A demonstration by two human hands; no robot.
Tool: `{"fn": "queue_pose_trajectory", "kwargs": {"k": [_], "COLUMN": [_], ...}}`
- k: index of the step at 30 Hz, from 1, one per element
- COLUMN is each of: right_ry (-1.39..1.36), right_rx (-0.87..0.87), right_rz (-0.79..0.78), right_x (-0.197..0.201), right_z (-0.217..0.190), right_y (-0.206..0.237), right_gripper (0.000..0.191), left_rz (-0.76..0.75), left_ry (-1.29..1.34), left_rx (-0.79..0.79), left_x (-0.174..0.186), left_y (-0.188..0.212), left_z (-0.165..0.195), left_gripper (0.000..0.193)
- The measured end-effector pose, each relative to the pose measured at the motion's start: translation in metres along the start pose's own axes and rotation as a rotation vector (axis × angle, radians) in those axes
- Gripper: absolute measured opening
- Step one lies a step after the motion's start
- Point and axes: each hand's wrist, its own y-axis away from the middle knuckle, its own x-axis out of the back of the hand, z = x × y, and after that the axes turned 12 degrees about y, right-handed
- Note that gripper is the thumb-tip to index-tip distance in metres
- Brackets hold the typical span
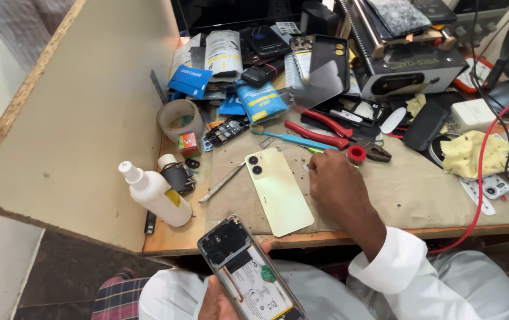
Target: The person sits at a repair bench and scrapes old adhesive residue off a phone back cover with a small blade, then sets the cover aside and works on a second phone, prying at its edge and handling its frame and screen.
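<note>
A pale board panel (82, 112) stands on edge at the far left, walling off the worktop (420, 195). Beside it, near the front edge, a white spray bottle (153, 192) leans toward the panel, with a small black part (178, 176) just behind it. Further back sits a roll of tape (180, 118) and a little red and green box (188, 144), then a loose black circuit piece (226, 130).

A thin metal pry tool (222, 184) lies slanted between the bottle and a pale green phone back cover (278, 191), which rests flat on the mat, camera holes toward the back.

Low in the foreground, off the worktop and over the person's lap, the left hand (219, 302) grips an opened phone (248, 272) from below, its insides facing up; only part of the hand shows.

Just right of the back cover, the right hand (337, 181) is knuckles up on the worktop, fingers curled down and close together at something small; whether it pinches anything I cannot tell. A white sleeve (396, 261) covers that arm.

Behind the hand lie blue tweezers (299, 140), red-handled pliers (331, 133) and a small red spool (356, 154). Further right are a black phone (423, 125), a yellow cloth (479, 155) and a red cable (482, 178) looping over the front edge.
</note>
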Motion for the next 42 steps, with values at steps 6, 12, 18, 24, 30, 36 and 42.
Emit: {"fn": "queue_pose_trajectory", "kwargs": {"k": [6,12,18,24,30,36,42], "right_ry": [0.263,0.173,-0.075,-0.082,0.243,0.079,0.125], "right_rx": [0.166,0.068,-0.065,-0.082,0.259,0.726,0.781], "right_rz": [-0.144,-0.191,-0.024,0.095,0.388,-0.011,-0.044], "right_x": [-0.017,-0.014,0.004,0.033,0.041,-0.014,-0.045], "right_z": [-0.077,-0.097,-0.029,0.076,0.045,-0.038,-0.058], "right_y": [0.022,0.018,0.002,-0.004,-0.018,-0.094,-0.117], "right_gripper": [0.056,0.036,0.019,0.023,0.024,0.030,0.018], "left_rz": [0.014,0.008,0.001,0.010,0.079,0.007,-0.054], "left_ry": [-0.004,0.040,0.092,0.104,0.086,0.099,0.130], "left_rx": [0.077,0.032,-0.088,-0.065,-0.047,0.071,0.110], "left_x": [0.003,-0.002,-0.011,-0.016,-0.016,-0.018,-0.006], "left_y": [0.002,0.012,0.022,0.019,0.014,0.016,0.019], "left_z": [0.020,0.038,0.041,0.038,0.032,0.032,0.046], "left_gripper": [0.088,0.084,0.084,0.082,0.081,0.084,0.086]}}
